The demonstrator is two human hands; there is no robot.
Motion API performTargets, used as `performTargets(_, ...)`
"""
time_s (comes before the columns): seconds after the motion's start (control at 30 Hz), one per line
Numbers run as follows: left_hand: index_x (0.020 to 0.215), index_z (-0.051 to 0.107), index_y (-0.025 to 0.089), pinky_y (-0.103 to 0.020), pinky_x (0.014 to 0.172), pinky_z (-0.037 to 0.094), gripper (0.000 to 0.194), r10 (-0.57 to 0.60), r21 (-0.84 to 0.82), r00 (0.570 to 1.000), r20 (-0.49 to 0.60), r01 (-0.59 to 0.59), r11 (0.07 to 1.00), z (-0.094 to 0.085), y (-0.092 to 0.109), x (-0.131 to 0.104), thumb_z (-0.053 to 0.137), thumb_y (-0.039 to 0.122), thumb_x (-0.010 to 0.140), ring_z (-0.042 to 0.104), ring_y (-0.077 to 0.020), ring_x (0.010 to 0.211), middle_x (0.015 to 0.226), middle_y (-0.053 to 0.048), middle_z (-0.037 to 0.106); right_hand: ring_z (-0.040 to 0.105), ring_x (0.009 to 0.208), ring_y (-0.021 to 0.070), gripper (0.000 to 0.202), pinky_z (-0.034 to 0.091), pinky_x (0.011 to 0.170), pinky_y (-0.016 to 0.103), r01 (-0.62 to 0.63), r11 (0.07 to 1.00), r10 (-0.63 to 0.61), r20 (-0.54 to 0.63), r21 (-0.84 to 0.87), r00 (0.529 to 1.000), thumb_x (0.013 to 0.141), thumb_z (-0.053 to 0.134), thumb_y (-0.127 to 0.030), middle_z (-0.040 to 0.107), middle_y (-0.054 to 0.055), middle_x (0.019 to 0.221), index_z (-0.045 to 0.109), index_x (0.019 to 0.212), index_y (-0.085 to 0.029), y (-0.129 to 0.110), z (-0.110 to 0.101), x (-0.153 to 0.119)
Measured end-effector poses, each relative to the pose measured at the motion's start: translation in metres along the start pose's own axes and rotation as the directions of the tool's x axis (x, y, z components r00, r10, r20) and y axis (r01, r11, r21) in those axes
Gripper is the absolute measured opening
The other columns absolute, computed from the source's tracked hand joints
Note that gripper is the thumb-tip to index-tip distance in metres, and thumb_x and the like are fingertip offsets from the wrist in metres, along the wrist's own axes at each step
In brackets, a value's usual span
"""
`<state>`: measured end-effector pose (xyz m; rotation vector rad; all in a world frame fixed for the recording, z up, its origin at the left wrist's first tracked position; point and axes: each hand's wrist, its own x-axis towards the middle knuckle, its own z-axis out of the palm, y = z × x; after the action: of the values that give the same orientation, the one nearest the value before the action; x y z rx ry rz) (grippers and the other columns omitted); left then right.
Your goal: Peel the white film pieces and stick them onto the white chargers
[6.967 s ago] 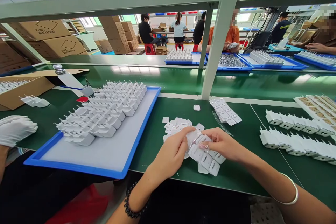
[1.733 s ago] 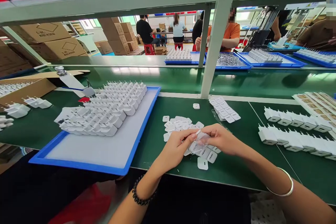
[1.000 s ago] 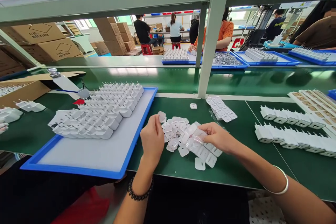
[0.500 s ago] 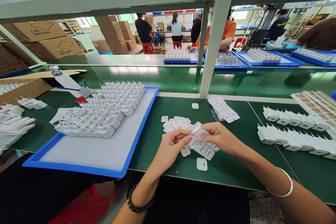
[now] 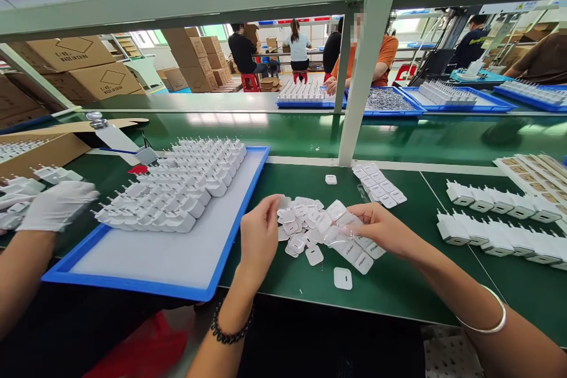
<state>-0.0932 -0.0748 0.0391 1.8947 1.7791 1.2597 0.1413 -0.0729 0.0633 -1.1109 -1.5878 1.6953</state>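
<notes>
My left hand [image 5: 259, 239] is raised left of a loose pile of small white rounded squares [image 5: 301, 218], thumb and fingers pinched on a small translucent whitish piece [image 5: 284, 202]. My right hand [image 5: 383, 229] grips a sheet of white square labels [image 5: 352, 248] with dark print, over the pile's right side. Clear film shows by its fingertips. One white square with a small slot [image 5: 342, 278] lies near the table's front edge. Another sheet of labels [image 5: 379, 185] lies behind my right hand, and a single white square [image 5: 331, 179] is farther back.
A blue-rimmed tray [image 5: 208, 292] with rows of white plug chargers [image 5: 177, 195] stands to the left. A co-worker's white-gloved hand [image 5: 62, 207] is beside it. Two rows of chargers [image 5: 500, 239] stand on the right. A metal post [image 5: 370, 53] rises behind the table.
My left hand has pulled away to the left from the label sheet, carrying the small piece. My right hand stays on the sheet. The co-worker's gloved hand has moved right, toward the tray.
</notes>
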Motion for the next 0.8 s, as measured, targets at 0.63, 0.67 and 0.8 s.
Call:
performTargets(0.63,0.150,0.025,0.016,-0.048,0.114,0.036,0.069,0.667,-0.224,0.612,0.426,-0.643,0.733,0.020,0.039,-0.068,0.035,0.000,0.083,0.044,-0.0245,0.136,0.146,-0.012,0.048,0.057,0.061,0.0159,0.012,0.042,0.056,0.025,0.089,0.994,-0.080,-0.140,0.058,0.987,0.067,0.060,-0.018,0.066,-0.001,0.065,0.070,0.074,-0.016,0.008,0.003,0.008)
performTargets(0.67,0.149,0.026,0.017,-0.042,0.110,0.044,0.068,0.697,-0.293,0.582,0.419,-0.639,0.711,0.021,0.040,-0.075,0.036,0.000,0.084,0.054,-0.0220,0.128,0.140,-0.011,0.055,0.057,0.060,0.0158,0.013,0.041,0.055,0.025,0.083,0.995,-0.073,-0.151,0.059,0.986,0.067,0.060,-0.018,0.066,-0.001,0.065,0.070,0.075,-0.016,0.008,0.001,0.008)
performTargets(0.8,0.139,0.045,0.024,-0.027,0.091,0.056,0.057,0.660,-0.416,0.741,0.127,-0.564,0.713,0.019,0.040,-0.076,0.042,0.001,0.087,0.068,-0.0157,0.106,0.120,-0.006,0.070,0.060,0.068,0.0183,0.016,0.044,0.059,0.026,0.087,0.996,-0.084,-0.096,0.033,0.992,0.071,0.062,-0.022,0.069,0.001,0.073,0.071,0.082,-0.016,0.007,0.000,0.006)
